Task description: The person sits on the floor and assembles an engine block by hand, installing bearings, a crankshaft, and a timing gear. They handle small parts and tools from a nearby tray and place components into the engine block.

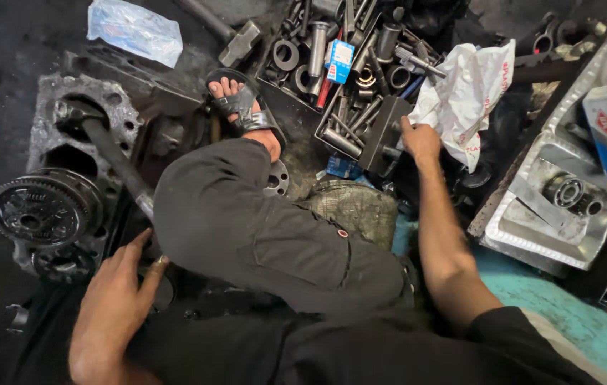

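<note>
Two hands on record: our left hand (114,303) lies open and flat, holding nothing, beside the engine block (79,142) with its toothed gear (36,212); our right hand (420,139) reaches into the tray of sockets (350,78), fingers touching a white plastic bag (471,93), grip unclear.

The single head-worn camera looks steeply down from close above the seated person's lap and bent leg (246,221). It faces the floor ahead, taking in both outstretched arms at near range.
</note>
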{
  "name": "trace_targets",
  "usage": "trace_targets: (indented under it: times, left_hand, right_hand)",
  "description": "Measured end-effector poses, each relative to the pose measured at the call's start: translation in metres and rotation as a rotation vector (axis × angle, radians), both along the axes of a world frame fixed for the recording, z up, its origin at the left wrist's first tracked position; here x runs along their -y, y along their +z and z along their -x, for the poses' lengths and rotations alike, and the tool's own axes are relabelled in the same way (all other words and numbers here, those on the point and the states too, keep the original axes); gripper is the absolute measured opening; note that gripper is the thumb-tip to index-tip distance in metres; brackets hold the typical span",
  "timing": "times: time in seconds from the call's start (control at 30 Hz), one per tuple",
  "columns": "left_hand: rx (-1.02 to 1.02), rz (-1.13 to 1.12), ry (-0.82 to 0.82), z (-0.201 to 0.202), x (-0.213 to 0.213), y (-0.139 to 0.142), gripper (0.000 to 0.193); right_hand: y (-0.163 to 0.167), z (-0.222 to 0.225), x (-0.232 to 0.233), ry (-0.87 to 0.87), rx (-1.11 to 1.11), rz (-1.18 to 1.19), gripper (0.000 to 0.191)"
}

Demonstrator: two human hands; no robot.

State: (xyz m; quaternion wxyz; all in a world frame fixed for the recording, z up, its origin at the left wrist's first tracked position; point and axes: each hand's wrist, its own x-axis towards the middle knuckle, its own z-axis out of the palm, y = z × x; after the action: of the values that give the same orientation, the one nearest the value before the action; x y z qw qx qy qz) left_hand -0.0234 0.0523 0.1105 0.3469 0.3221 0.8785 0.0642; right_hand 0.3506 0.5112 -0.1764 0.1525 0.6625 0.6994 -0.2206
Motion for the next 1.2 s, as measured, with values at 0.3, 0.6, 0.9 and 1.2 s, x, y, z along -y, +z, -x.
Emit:
trace_targets:
  times: [0.3, 0.6, 0.9, 1.2]
  left_hand:
    - [-0.017, -0.101, -0.004, -0.003, 0.011, 0.001, 0.054]
    - [0.053, -0.056, 0.049, -0.003, 0.017, -0.003, 0.052]
    - [0.072, -0.053, 0.054, 0.003, 0.019, -0.008, 0.052]
    - [0.057, -0.029, 0.032, 0.006, 0.030, -0.024, 0.051]
  right_hand:
    - [0.043, 0.049, 0.075, 0.345, -0.060, -0.236, 0.063]
    - [0.062, 0.081, 0.142, 0.797, -0.347, -0.142, 0.053]
    - [0.068, 0.092, 0.155, 0.674, -0.194, 0.049, 0.060]
    - [-0.024, 0.125, 0.131, 0.484, 0.056, 0.245, 0.060]
